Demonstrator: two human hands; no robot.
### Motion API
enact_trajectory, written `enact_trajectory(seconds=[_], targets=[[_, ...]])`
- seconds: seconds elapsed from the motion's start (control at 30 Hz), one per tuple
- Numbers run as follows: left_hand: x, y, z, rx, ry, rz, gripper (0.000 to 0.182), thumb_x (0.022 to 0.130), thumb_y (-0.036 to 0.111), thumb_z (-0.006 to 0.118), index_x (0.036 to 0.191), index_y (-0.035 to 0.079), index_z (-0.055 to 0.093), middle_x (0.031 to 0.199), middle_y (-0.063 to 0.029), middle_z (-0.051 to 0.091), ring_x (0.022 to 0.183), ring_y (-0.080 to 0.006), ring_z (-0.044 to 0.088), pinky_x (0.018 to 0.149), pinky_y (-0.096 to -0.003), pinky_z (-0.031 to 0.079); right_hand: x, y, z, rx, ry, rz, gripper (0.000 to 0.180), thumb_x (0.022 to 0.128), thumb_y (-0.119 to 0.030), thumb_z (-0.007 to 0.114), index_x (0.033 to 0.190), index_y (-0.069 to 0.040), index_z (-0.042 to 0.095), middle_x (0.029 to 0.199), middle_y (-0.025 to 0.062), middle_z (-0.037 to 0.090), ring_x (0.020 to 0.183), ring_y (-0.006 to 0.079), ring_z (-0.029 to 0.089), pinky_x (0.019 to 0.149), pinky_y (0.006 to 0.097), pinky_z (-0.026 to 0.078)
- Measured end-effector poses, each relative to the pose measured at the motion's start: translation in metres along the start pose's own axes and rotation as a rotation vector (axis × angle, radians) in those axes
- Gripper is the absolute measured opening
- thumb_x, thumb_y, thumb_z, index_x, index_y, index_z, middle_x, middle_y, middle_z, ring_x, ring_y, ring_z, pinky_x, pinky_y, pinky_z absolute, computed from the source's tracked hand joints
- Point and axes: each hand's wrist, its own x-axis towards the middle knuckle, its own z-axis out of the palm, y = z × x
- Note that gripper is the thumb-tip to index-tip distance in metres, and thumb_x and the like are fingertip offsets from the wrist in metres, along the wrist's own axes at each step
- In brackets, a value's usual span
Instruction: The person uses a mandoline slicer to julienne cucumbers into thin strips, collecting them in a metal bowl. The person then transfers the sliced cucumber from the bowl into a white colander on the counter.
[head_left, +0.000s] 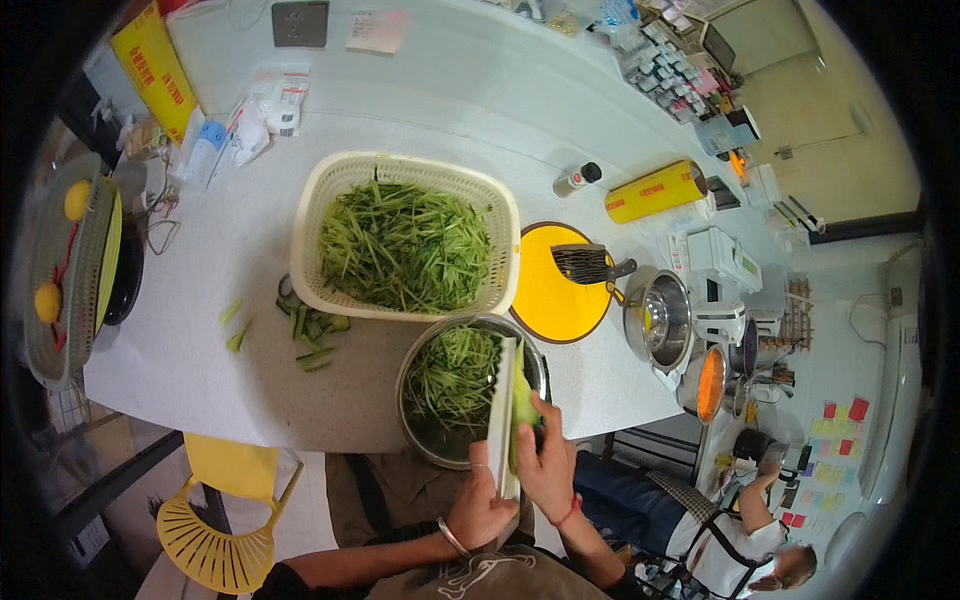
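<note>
My left hand (480, 504) grips the lower end of a white hand grater (502, 412), which stands steeply tilted over a steel bowl (405, 409). Against the grater's right face, my right hand (546, 465) presses a piece of cucumber (523, 397). Green shreds (454, 375) lie in the bowl. Behind the bowl, a cream plastic basket (304, 259) holds a large heap of similar shreds (405, 244). Cut cucumber pieces (311, 330) lie on the white table (202, 315), left of the bowl.
A cleaver (581, 264) lies on a round yellow cutting board (555, 315) right of the basket. Further right stand steel bowls (637, 322) and a yellow film roll (652, 193). A yellow chair (229, 469) is at the lower left. Another person (720, 547) stands at the lower right.
</note>
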Motion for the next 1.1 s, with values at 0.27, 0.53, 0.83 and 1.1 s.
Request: enact_trajectory(seconds=[0.27,0.53,0.83,1.1], targets=[[-0.011,-0.009,0.0,-0.154,-0.12,-0.111,0.076,0.071,-0.002,0.056,0.137,0.003,0.016,0.106,-0.0148,0.053,0.081,-0.0211,0.056,0.068,-0.0297,0.046,0.071,0.007,0.011,-0.094,0.104,0.086,0.031,0.096,-0.019,0.048,0.126,-0.01,0.048,0.06,0.0127,0.056,0.051,0.0227,0.055,0.048,0.0347,0.039],[0.005,-0.008,-0.003,-0.424,-0.071,-0.2,0.072,0.069,-0.01,0.05,0.134,0.006,0.023,0.111,-0.0111,0.049,0.095,-0.0173,0.054,0.071,-0.0287,0.047,-0.024,-0.007,-0.031,0.002,-0.03,0.13,0.036,0.095,-0.022,0.049,0.129,-0.009,0.047,0.066,0.0146,0.058,0.055,0.0253,0.061,0.051,0.0334,0.045],[-0.007,-0.014,0.012,0.04,-0.072,-0.002,0.081,0.072,0.002,0.057,0.14,0.004,0.013,0.103,-0.0221,0.057,0.085,-0.0358,0.062,0.07,-0.0395,0.05,-0.001,0.006,-0.003,0.071,0.042,0.116,0.03,0.094,-0.017,0.051,0.122,-0.006,0.049,0.058,0.015,0.054,0.051,0.0195,0.057,0.048,0.0321,0.04],[-0.01,-0.005,0.007,-0.188,-0.092,-0.04,0.077,0.072,-0.005,0.055,0.139,0.005,0.017,0.111,-0.0145,0.052,0.092,-0.0191,0.056,0.071,-0.0293,0.047,0.051,0.003,-0.017,0.08,0.141,0.101,0.03,0.097,-0.017,0.046,0.126,-0.009,0.048,0.06,0.0073,0.055,0.052,0.0149,0.05,0.049,0.0293,0.04]])
